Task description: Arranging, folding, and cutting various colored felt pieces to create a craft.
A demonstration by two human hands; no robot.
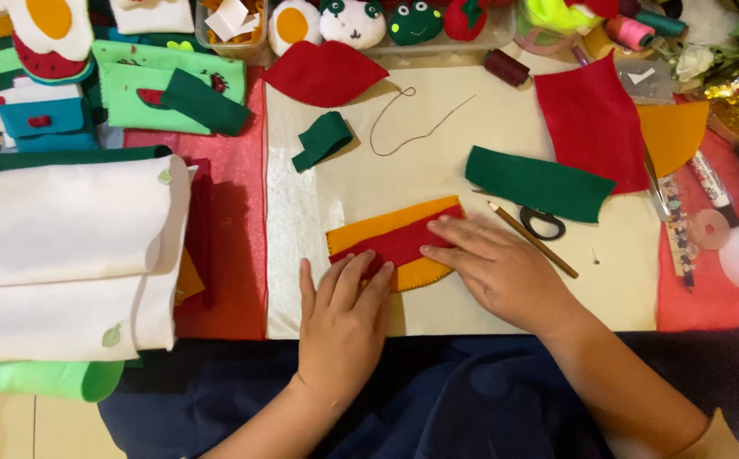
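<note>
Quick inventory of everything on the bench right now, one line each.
orange felt piece: 1, orange, mat centre, under both hands
red felt strip: 1, red, lying on the orange felt piece
green felt strip: 1, dark green, right of centre
red felt sheet: 1, red, upper right
lip-shaped felt: 1, red, top centre
scissors: 1, black handles, beside the pencil
pencil: 1, brown, right of the hands
white fabric rolls: 2, white, left
left hand: flat on felt
right hand: flat on felt

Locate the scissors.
Head view, right of centre: the scissors lie on the cream mat, partly under the green felt strip, beside the pencil.
</note>
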